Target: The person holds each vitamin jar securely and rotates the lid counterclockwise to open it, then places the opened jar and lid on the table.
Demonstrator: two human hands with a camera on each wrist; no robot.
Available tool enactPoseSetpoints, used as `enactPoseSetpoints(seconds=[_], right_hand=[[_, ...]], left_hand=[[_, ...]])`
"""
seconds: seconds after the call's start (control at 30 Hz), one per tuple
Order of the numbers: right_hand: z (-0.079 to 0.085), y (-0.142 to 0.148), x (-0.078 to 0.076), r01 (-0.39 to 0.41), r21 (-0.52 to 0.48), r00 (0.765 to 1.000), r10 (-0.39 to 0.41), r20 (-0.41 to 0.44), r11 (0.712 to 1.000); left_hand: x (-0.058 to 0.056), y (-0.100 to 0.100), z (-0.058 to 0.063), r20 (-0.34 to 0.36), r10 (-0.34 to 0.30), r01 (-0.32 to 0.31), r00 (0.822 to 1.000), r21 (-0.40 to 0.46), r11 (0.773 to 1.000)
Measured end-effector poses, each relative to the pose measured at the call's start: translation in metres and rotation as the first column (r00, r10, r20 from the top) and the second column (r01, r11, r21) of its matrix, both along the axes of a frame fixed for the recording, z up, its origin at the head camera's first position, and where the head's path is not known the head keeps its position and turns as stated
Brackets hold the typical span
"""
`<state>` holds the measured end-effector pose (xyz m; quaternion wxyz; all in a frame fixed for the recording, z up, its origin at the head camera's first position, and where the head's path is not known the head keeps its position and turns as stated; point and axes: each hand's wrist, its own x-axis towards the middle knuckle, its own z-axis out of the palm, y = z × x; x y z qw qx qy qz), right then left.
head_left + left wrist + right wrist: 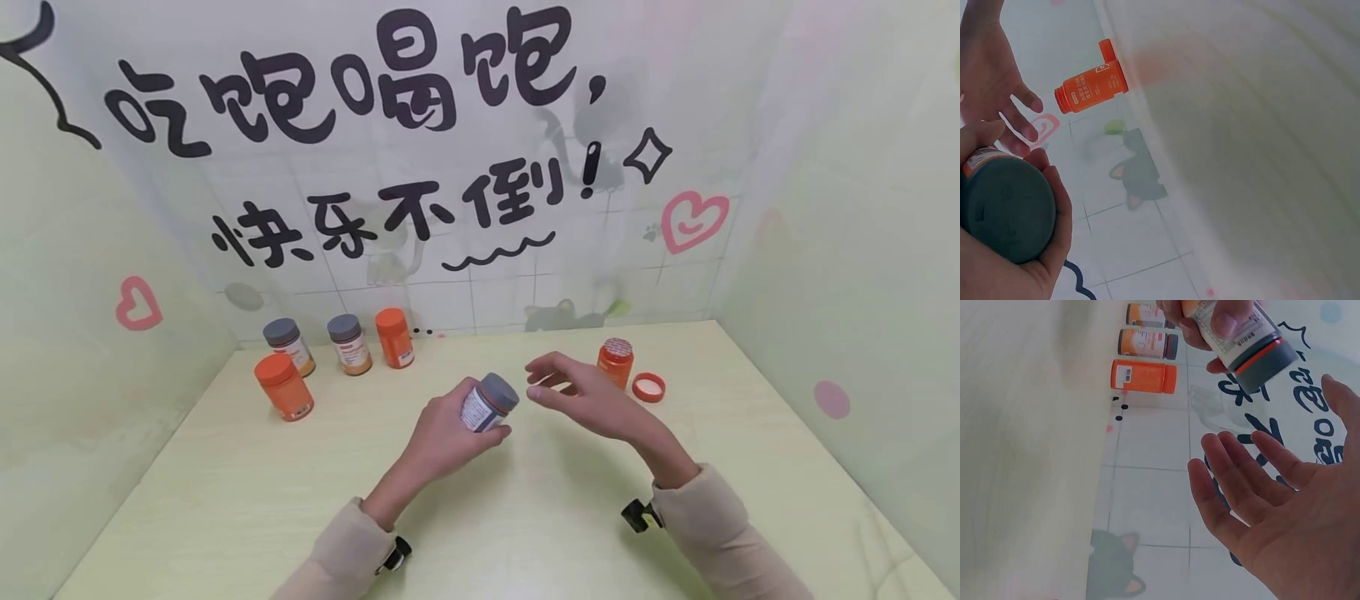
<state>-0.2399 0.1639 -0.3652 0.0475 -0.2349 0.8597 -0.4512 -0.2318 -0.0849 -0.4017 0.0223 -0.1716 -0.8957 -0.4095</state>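
Observation:
My left hand (pixel 450 429) grips a supplement bottle (pixel 489 402) with a grey lid, fingers and thumb wrapped around its white label. The bottle is tilted, its lid leaning toward my right hand. In the left wrist view a round dark end of the bottle (pixel 1010 209) faces the camera. Its grey lid (pixel 1266 365) is on, with a thin orange band beneath, in the right wrist view. Beside the bottle, my right hand (pixel 585 398) holds nothing; its fingers are spread and loosely bent, a short gap from the lid.
An orange bottle (pixel 617 360) without its lid stands behind my right hand, its top covered by a patterned seal. Its orange lid (pixel 648 387) lies beside it, inside up. At the back left stand two grey-lidded bottles (pixel 350 345) and two orange bottles (pixel 285 388). Printed walls enclose the table.

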Motion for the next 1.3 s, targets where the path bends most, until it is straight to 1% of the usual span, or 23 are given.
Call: enactPoseSetpoints(seconds=[0.1, 0.2, 0.23, 0.3, 0.4, 0.43, 0.5, 0.53, 0.6, 0.67, 0.73, 0.77, 0.83, 0.9, 0.93, 1.0, 1.13, 1.2, 1.3], right_hand=[[-0.004, -0.009, 0.004, -0.031, -0.003, 1.0, 0.031, -0.003, 1.0], [-0.008, -0.017, 0.007, -0.061, -0.01, 0.998, 0.06, -0.009, 0.998], [-0.008, -0.02, 0.008, -0.057, -0.009, 0.998, 0.057, -0.005, 0.998], [-0.009, -0.025, 0.011, -0.037, 0.011, 0.999, 0.037, -0.006, 0.999], [-0.01, -0.032, 0.015, 0.024, 0.079, 0.999, -0.022, -0.024, 0.997], [-0.011, -0.035, 0.016, 0.049, 0.108, 0.998, -0.046, -0.036, 0.993], [-0.012, -0.038, 0.018, 0.097, 0.161, 0.994, -0.089, -0.06, 0.982], [-0.012, -0.039, 0.018, 0.117, 0.179, 0.992, -0.106, -0.071, 0.977], [-0.013, -0.042, 0.02, 0.146, 0.192, 0.988, -0.132, -0.084, 0.971], [-0.014, -0.043, 0.021, 0.17, 0.185, 0.984, -0.157, -0.085, 0.968], [-0.014, -0.045, 0.023, 0.187, 0.177, 0.981, -0.175, -0.082, 0.966], [-0.013, -0.046, 0.024, 0.196, 0.175, 0.98, -0.184, -0.081, 0.965], [-0.012, -0.046, 0.025, 0.215, 0.178, 0.975, -0.202, -0.089, 0.96], [-0.011, -0.046, 0.026, 0.233, 0.188, 0.97, -0.215, -0.112, 0.954], [-0.011, -0.046, 0.026, 0.239, 0.189, 0.968, -0.218, -0.125, 0.952], [-0.01, -0.046, 0.027, 0.245, 0.181, 0.964, -0.22, -0.151, 0.952], [-0.008, -0.046, 0.028, 0.239, 0.142, 0.959, -0.211, -0.187, 0.96], [-0.008, -0.046, 0.029, 0.233, 0.122, 0.958, -0.207, -0.2, 0.965], [-0.006, -0.047, 0.031, 0.219, 0.088, 0.96, -0.199, -0.197, 0.972]], left_hand=[[0.006, 0.003, 0.002, -0.098, -0.026, 0.018, 0.995, -0.08, 0.997], [0.011, 0.004, 0.002, -0.206, -0.045, 0.015, 0.978, -0.149, 0.989], [0.012, 0.004, 0.002, -0.233, -0.05, 0.011, 0.971, -0.165, 0.986], [0.013, 0.005, 0.0, -0.273, -0.055, 0.002, 0.96, -0.189, 0.982], [0.014, 0.006, -0.001, -0.303, -0.053, -0.013, 0.951, -0.211, 0.977], [0.015, 0.006, -0.002, -0.312, -0.053, -0.017, 0.949, -0.218, 0.976], [0.016, 0.007, -0.002, -0.343, -0.055, -0.027, 0.938, -0.23, 0.973], [0.017, 0.007, -0.003, -0.362, -0.058, -0.032, 0.93, -0.236, 0.971], [0.018, 0.009, -0.003, -0.413, -0.065, -0.047, 0.908, -0.255, 0.966], [0.02, 0.01, -0.004, -0.46, -0.071, -0.065, 0.885, -0.274, 0.96], [0.022, 0.01, -0.004, -0.496, -0.074, -0.086, 0.865, -0.291, 0.953], [0.023, 0.011, -0.005, -0.51, -0.073, -0.097, 0.857, -0.3, 0.949], [0.024, 0.011, -0.005, -0.524, -0.07, -0.109, 0.849, -0.302, 0.947], [0.025, 0.012, -0.004, -0.525, -0.07, -0.103, 0.848, -0.293, 0.951], [0.025, 0.012, -0.003, -0.52, -0.069, -0.095, 0.852, -0.282, 0.955], [0.026, 0.013, -0.001, -0.499, -0.07, -0.068, 0.864, -0.252, 0.965], [0.03, 0.014, 0.003, -0.443, -0.068, -0.02, 0.894, -0.191, 0.981], [0.032, 0.015, 0.005, -0.423, -0.064, -0.011, 0.904, -0.174, 0.985], [0.034, 0.016, 0.007, -0.403, -0.057, -0.007, 0.914, -0.155, 0.988]])
